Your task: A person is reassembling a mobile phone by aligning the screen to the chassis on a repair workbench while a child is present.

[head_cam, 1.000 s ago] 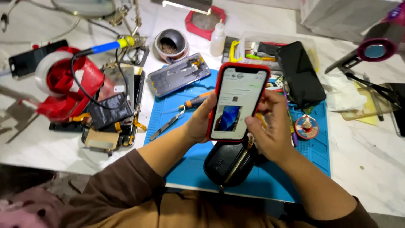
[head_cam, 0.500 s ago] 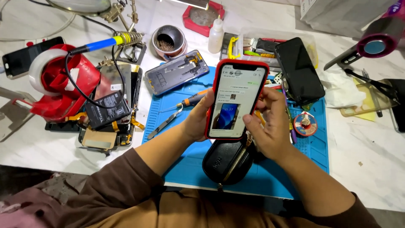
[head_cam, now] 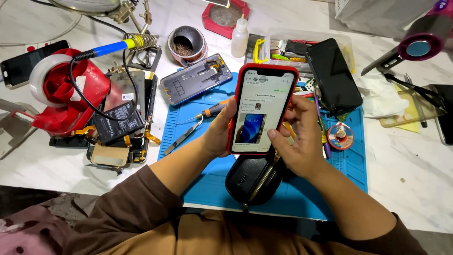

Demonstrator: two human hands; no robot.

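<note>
- The left hand [head_cam: 218, 133] has its grip wrapped round the left edge of a phone in a red case [head_cam: 262, 109], holding it upright above the blue work mat [head_cam: 349, 160], screen lit and facing the person.
- The right hand [head_cam: 298, 137] cups the phone's right side, fingers curled behind it and the thumb [head_cam: 279, 138] resting on the lower screen.
- Just below the phone a black zipped pouch [head_cam: 252, 178] lies on the mat's near edge.
- A small screwdriver [head_cam: 213, 110] and tweezers [head_cam: 183, 136] lie on the mat beside the left hand.
- A dark phone [head_cam: 333, 75] leans on a clear parts box [head_cam: 283, 47] further back on the bench.
- To the left sit an opened phone shell [head_cam: 195, 85], a loose black battery [head_cam: 118, 123] and a red tape dispenser [head_cam: 66, 94].
</note>
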